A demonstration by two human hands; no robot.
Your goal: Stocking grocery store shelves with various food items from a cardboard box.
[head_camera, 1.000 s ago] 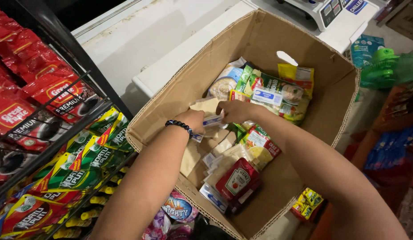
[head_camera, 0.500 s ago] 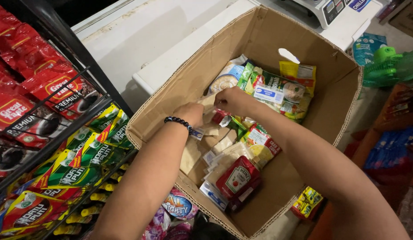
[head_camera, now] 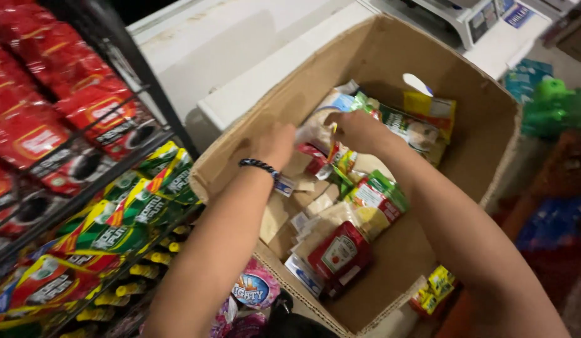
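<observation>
Both hands reach into a large cardboard box [head_camera: 390, 62] beside a wire rack [head_camera: 84, 181] of red and green packets. The right hand [head_camera: 356, 128] curls around sachets [head_camera: 331, 156] in the box's middle; the left hand [head_camera: 275, 144] rests on them, its finger spread hidden.

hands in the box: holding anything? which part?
Cannot tell. Both hands, left and right, reach among packets in the cardboard box; fingers hidden, image blurred.
</observation>
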